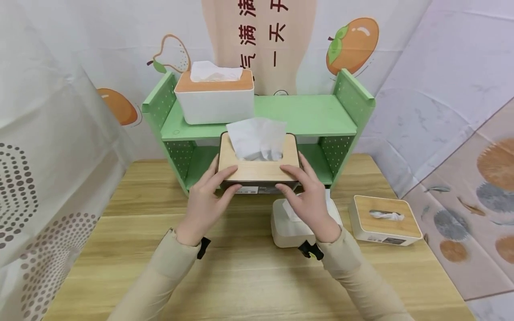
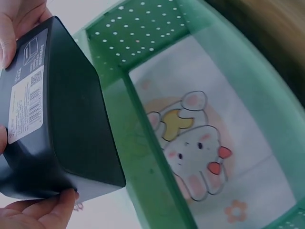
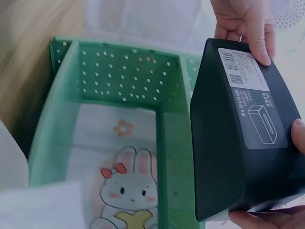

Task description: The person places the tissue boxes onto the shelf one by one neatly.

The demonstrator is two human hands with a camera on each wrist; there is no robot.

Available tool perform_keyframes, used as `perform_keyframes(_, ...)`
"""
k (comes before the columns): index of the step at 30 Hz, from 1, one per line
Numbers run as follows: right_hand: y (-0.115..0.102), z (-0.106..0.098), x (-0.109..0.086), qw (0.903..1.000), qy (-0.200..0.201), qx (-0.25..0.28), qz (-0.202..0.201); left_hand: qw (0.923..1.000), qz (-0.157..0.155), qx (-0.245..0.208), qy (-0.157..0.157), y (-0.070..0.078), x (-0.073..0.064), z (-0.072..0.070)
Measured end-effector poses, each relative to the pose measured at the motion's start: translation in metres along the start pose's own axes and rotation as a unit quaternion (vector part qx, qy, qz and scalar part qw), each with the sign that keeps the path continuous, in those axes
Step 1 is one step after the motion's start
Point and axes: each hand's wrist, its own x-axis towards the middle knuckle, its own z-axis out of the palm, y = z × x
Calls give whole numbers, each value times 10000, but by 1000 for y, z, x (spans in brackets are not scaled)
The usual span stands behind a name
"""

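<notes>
Both hands hold a black tissue box (image 1: 257, 171) with a light wooden lid and a white tissue standing out of its slot. The box is up in front of the green shelf (image 1: 297, 113), overlapping its upper board in the head view. My left hand (image 1: 205, 200) grips the left end, thumb on the front side and fingers around the edge. At the right end, my right hand (image 1: 310, 198) grips it the same way. A white label (image 2: 27, 107) with a barcode shows on the black side in the left wrist view. The box's underside (image 3: 217, 143) faces the shelf's lower opening.
On the shelf's upper board, at the left, stands a white tissue box (image 1: 218, 104) with an orange-brown lid. A rounded white tissue box (image 1: 287, 234) sits on the table (image 1: 241, 276) below the right hand. Farther right is another white box with a wooden lid (image 1: 401, 223).
</notes>
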Motion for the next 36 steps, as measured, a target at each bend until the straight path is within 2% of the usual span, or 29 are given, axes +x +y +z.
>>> perform_keyframes(6, 7, -17, 14, 9983, 502, 268, 96, 9997, 201, -150, -16, 10, 23, 12)
perform_keyframes(12, 16, -34, 30, 9977, 556, 275, 255, 9991, 304, -301, -12, 15, 45, 28)
perform_keyframes(23, 32, -51, 42, 9957, 697, 208, 581, 9984, 411, -355, -153, 16, 72, 48)
perform_keyframes(31, 44, -53, 53, 9948, 661, -45, 767, 9985, 122, -357, -406, 10, 84, 58)
perform_keyframes(36, 48, -53, 55, 9933, 625, 86, 972, 9973, -62, -396, -620, 7, 85, 63)
